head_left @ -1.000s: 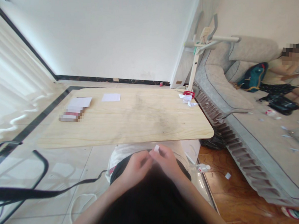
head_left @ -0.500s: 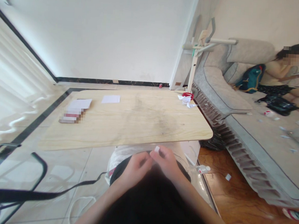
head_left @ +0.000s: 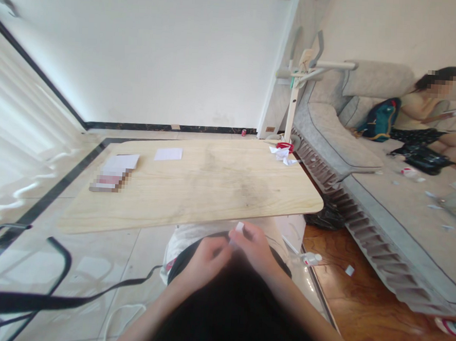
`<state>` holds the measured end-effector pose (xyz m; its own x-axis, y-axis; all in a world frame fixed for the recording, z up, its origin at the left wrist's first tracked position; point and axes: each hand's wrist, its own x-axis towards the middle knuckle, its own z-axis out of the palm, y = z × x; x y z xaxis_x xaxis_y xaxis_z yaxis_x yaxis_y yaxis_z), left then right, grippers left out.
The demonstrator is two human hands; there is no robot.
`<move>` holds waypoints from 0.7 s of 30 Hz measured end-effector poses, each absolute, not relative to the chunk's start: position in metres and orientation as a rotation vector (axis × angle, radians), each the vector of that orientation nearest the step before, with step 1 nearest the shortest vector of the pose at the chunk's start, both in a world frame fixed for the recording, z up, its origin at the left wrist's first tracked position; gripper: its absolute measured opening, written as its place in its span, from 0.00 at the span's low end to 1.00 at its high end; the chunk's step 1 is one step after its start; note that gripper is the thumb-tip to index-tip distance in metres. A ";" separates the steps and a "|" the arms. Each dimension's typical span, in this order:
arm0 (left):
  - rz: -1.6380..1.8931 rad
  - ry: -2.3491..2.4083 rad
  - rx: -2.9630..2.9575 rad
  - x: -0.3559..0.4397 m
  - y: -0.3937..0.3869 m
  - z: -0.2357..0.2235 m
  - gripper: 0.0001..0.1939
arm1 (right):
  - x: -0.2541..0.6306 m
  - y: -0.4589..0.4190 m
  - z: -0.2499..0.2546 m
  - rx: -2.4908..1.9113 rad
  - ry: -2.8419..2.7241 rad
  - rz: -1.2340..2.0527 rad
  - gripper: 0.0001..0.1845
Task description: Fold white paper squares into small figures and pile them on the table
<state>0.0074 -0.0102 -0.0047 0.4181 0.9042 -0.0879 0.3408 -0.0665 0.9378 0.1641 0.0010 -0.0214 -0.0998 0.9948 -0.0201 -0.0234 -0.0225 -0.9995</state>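
Note:
Close to my body, just below the table's near edge, both hands are held together over my lap. My right hand [head_left: 252, 244] is closed, its thumb and fingers pinching a small folded piece of white paper [head_left: 240, 227] whose top sticks up. My left hand [head_left: 208, 259] is closed too, fingertips curled against the paper's lower part beside the right thumb; the exact grip is partly hidden. On the wooden table [head_left: 196, 189] lie a white sheet [head_left: 168, 154] and, farther left, a stack of papers [head_left: 120, 164]. Folded white paper pieces [head_left: 283, 155] rest at its far right corner by red-handled scissors [head_left: 284, 146].
A grey sofa [head_left: 341, 141] runs along the right, with a person [head_left: 420, 110] seated beside a teal backpack [head_left: 381, 118]. A white bottle [head_left: 311, 258] and a paper scrap [head_left: 349, 270] lie on the floor. At left is a black strap [head_left: 50, 301] near metal tubing.
The view has shifted slightly, so the table sits a little lower in it. My left hand has drawn slightly down; the right still pinches the paper.

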 end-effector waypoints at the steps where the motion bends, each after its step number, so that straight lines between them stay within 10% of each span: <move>1: 0.669 1.096 1.637 0.007 -0.010 -0.005 0.22 | 0.164 0.002 -0.022 -1.148 -1.249 1.321 0.14; 21: 0.782 1.082 1.632 0.010 -0.011 -0.007 0.21 | 0.164 0.001 -0.025 -1.096 -1.126 1.380 0.12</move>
